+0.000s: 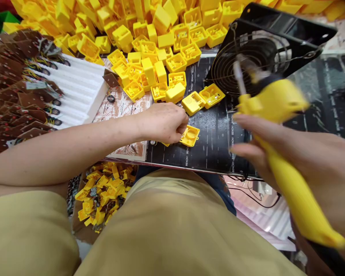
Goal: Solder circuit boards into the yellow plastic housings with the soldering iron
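One right hand (316,157) clasps a smooth tool (291,189), left hand's grip (167,122) on a boxy case (191,135) unclear.

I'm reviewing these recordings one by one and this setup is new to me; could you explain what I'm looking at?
There is no machine: one picture, taken from a camera on the person's head, looking down at their bare hands. The right hand holds a yellow-handled tool, blurred here. The left hand is curled at an open yellow case; its grip is partly hidden. On the bench lie more yellow cases, a black fan and brown boards.
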`<state>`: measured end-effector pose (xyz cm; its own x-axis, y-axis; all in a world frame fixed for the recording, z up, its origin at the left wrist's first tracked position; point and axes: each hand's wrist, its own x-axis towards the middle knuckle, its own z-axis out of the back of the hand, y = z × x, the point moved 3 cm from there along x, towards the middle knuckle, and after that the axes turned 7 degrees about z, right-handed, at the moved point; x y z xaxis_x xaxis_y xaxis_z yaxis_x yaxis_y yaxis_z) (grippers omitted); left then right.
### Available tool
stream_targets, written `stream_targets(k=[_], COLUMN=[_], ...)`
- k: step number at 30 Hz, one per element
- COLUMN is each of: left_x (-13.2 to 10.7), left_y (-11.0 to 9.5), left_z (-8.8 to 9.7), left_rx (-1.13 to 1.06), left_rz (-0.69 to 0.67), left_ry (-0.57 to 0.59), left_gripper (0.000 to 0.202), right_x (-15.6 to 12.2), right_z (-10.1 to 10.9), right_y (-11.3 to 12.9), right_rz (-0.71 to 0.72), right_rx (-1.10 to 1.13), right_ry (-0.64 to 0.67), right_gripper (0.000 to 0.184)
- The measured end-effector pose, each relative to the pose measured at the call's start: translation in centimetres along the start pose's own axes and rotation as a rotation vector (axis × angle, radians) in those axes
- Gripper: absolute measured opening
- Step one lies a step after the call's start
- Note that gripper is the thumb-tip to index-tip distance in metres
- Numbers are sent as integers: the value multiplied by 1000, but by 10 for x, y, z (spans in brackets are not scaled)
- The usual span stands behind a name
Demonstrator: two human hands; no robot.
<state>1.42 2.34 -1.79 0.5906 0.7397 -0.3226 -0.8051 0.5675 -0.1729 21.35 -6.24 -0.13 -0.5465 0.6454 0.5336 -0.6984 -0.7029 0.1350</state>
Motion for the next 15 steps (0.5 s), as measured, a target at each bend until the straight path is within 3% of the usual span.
stream_targets(k=[3, 6, 9, 12, 15], left_x=[-11, -27, -40, -49, -55], left_y=[18, 51, 80, 93, 91], left_z=[14, 27, 24, 12, 0], left_rx=[-161, -244, -167, -93, -116], left_rz=[-26, 54, 159, 180, 193], left_ry=[-110, -238, -224, -170, -125], left_gripper=[18, 25, 26, 22, 26], right_x=[22, 47, 69, 80, 80], right_z=[-27, -51, -72, -84, -83], right_y=[-7, -25, -37, -44, -48], right_rz=[208, 354, 469, 452, 356], right_rx=[-58, -196, -242, -218, -216], right_ry=[14, 119, 217, 316, 320], right_gripper=[16, 20, 18, 22, 25])
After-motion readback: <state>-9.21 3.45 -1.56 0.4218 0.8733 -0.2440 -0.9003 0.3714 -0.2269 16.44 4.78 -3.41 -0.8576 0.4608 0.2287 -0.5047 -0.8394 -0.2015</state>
